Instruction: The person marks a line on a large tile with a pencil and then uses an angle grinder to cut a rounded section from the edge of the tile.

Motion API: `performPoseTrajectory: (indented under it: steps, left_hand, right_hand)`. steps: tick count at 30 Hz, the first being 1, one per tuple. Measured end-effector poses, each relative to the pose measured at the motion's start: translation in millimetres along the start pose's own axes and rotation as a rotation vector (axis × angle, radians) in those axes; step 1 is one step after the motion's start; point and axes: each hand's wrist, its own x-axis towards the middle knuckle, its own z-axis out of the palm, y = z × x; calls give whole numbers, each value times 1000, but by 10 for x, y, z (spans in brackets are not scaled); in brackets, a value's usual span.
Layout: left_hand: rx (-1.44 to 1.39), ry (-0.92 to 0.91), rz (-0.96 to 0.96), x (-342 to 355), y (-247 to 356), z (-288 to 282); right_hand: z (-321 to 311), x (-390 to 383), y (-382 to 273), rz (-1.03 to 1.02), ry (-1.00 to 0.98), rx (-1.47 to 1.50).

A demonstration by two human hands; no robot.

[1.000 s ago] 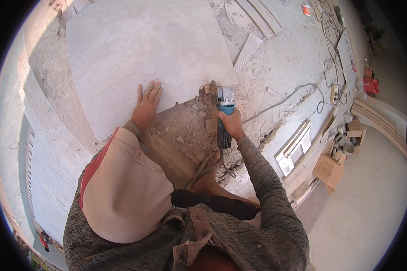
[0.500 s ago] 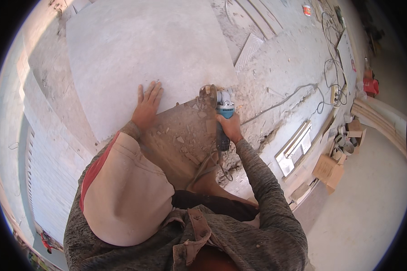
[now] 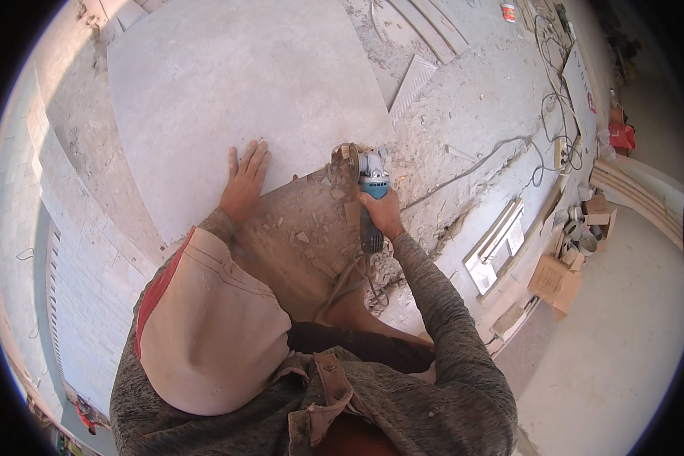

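The right hand [image 3: 382, 213] is wrapped tight around the body of a blue angle grinder [image 3: 369, 199], fingers closed on it, with the disc [image 3: 347, 161] standing on edge at the near border of a large grey tile [image 3: 235, 83]. The tile lies flat on the rough, dusty floor [image 3: 471, 99], and the grinder sits at its lower right part, near the corner. The left hand [image 3: 243, 182] lies flat on the tile with the fingers spread apart and holds nothing, just beside the same near edge and to the left of the grinder. Bits of rubble [image 3: 304, 235] lie on the brown surface between the two hands. The grinder's cord [image 3: 349, 285] loops down towards the person's knee. Further right, a grey cable [image 3: 479, 161] runs across the floor to a power strip [image 3: 561, 152], and cardboard boxes [image 3: 558, 283] lie by a pale strip of board [image 3: 498, 243]. A narrow offcut of tile [image 3: 412, 85] lies just beyond the big tile's right corner.
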Motion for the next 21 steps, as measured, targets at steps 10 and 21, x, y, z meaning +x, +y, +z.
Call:
performPoseTrajectory:
  steps: [10, 21]
  left_hand:
    - [20, 22, 11, -10, -13, 18]
    - [19, 10, 24, 14, 11, -31]
  right_hand:
    - [60, 21, 72, 1, 49, -33]
    - [56, 37, 118, 47, 32, -41]
